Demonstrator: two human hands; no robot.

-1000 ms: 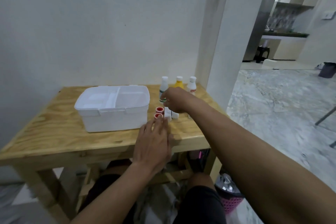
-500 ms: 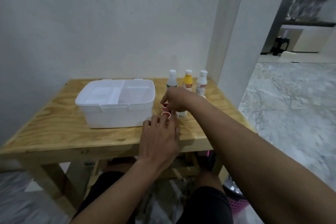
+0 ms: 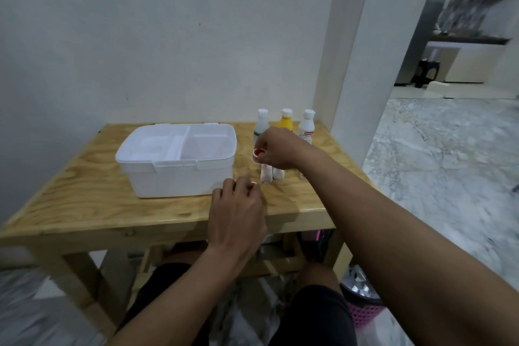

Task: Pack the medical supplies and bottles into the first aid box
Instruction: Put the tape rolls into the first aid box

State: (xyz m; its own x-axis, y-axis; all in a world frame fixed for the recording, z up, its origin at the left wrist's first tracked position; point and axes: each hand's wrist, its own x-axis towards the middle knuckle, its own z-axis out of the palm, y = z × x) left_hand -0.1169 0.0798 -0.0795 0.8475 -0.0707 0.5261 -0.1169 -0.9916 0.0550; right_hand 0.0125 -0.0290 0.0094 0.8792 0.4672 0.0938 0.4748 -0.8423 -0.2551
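Observation:
A white first aid box (image 3: 179, 174) stands on the wooden table (image 3: 84, 205) with its lid down. My right hand (image 3: 276, 150) pinches a small red-rimmed roll (image 3: 258, 155) just right of the box, a little above the tabletop. Two white bandage rolls (image 3: 266, 174) stand upright under that hand. My left hand (image 3: 238, 213) is curled at the box's front right corner, its fingertips closed over a second small red-rimmed roll (image 3: 254, 183) that is mostly hidden. Three bottles stand at the back: a clear one (image 3: 261, 123), a yellow one (image 3: 286, 120) and a white one (image 3: 306, 127).
A wall runs behind the table and a pillar (image 3: 362, 50) rises at its back right corner. The table's right edge drops to a marble floor (image 3: 449, 163). A pink bin (image 3: 362, 306) sits under the table beside my knees.
My right hand has closed on one red-rimmed roll and raised it slightly. My left hand's fingers have curled over the other roll, which stood uncovered before.

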